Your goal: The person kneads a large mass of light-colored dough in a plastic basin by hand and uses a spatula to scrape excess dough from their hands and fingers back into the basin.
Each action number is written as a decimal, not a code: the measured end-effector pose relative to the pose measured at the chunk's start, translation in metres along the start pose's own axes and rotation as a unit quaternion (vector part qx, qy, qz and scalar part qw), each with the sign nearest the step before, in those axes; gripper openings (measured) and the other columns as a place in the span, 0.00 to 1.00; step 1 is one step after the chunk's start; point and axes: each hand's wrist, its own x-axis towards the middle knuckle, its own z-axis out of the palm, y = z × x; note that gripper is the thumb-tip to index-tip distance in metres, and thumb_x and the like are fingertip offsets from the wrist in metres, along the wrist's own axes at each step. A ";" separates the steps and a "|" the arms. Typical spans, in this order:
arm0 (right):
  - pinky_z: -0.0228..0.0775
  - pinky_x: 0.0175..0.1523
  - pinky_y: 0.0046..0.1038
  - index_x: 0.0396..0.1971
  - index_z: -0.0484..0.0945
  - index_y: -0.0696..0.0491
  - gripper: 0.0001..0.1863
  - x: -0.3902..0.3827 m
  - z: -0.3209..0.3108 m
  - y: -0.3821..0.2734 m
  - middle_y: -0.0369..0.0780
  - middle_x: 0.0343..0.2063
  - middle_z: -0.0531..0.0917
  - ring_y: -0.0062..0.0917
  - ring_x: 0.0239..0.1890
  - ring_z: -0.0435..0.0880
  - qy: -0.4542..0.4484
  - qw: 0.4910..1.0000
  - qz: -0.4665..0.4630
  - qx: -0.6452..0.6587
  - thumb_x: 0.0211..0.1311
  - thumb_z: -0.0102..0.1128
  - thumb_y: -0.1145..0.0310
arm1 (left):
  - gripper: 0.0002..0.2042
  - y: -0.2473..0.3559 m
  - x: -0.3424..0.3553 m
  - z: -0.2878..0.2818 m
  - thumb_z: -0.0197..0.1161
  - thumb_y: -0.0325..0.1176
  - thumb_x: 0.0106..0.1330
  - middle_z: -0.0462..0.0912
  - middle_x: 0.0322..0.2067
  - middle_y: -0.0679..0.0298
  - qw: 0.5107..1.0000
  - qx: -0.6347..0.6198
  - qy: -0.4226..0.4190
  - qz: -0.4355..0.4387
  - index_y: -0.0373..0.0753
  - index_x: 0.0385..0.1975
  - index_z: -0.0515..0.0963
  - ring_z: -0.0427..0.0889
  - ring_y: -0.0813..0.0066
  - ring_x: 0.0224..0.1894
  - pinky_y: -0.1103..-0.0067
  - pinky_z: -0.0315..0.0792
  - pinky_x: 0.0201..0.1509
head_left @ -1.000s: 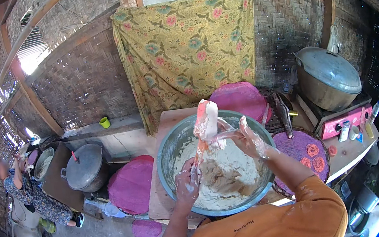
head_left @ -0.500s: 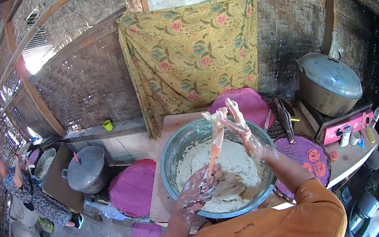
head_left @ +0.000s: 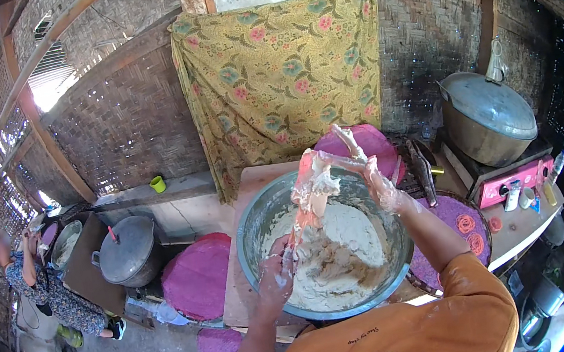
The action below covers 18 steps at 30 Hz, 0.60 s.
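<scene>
My left hand (head_left: 276,275), smeared with pale paste, is closed round the handle of an orange-pink spatula (head_left: 295,234). The spatula points up over a large blue-grey basin (head_left: 246,205), its head thick with sticky pale dough. My right hand (head_left: 383,188) is on the other side, its dough-coated fingers stretched apart, at least one of them reaching to the dough on the spatula head. Below, the basin holds white flour mixture (head_left: 352,231) with a brownish wet patch (head_left: 339,267) toward the front.
Purple round trays (head_left: 199,277) stand left of the basin; another, with pink coils (head_left: 466,224), is at right. Lidded pots stand at left (head_left: 129,251) and right (head_left: 489,115), the right one by bottles. A person (head_left: 49,289) stands far left. Patterned cloth (head_left: 284,77) hangs behind.
The spatula has moved left and turned its dough-laden head; my left hand has shifted left with it. My right hand has moved slightly up and right. More of the brownish patch shows.
</scene>
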 end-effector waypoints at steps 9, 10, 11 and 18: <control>0.37 0.73 0.37 0.70 0.51 0.49 0.41 -0.013 0.017 0.035 0.42 0.70 0.55 0.33 0.73 0.46 -0.071 0.994 0.082 -0.015 0.68 0.24 0.34 | 0.12 -0.035 0.003 -0.008 0.48 0.32 0.72 0.74 0.27 0.68 0.997 -0.003 0.074 -0.005 0.36 0.48 0.75 0.71 0.85 0.28 0.85 0.65 0.31; 0.37 0.73 0.37 0.71 0.50 0.48 0.41 -0.015 0.017 0.042 0.42 0.70 0.55 0.33 0.73 0.46 -0.098 0.989 0.104 -0.035 0.68 0.24 0.34 | 0.12 -0.043 0.002 -0.013 0.48 0.32 0.72 0.74 0.27 0.68 0.997 -0.003 0.074 -0.016 0.36 0.48 0.75 0.71 0.85 0.28 0.85 0.65 0.31; 0.38 0.73 0.37 0.71 0.50 0.48 0.41 -0.019 0.017 0.049 0.42 0.70 0.55 0.33 0.73 0.47 -0.129 0.981 0.133 -0.063 0.68 0.25 0.34 | 0.12 -0.049 0.006 -0.020 0.48 0.34 0.73 0.73 0.25 0.70 0.990 0.082 0.119 0.003 0.36 0.47 0.75 0.70 0.86 0.26 0.85 0.64 0.29; 0.42 0.73 0.37 0.72 0.48 0.46 0.41 -0.046 0.028 0.091 0.41 0.69 0.60 0.33 0.72 0.51 -0.403 0.806 0.341 -0.269 0.68 0.28 0.34 | 0.12 -0.026 0.013 -0.024 0.48 0.36 0.75 0.70 0.21 0.73 0.982 0.089 0.150 0.069 0.36 0.45 0.76 0.67 0.89 0.23 0.87 0.60 0.26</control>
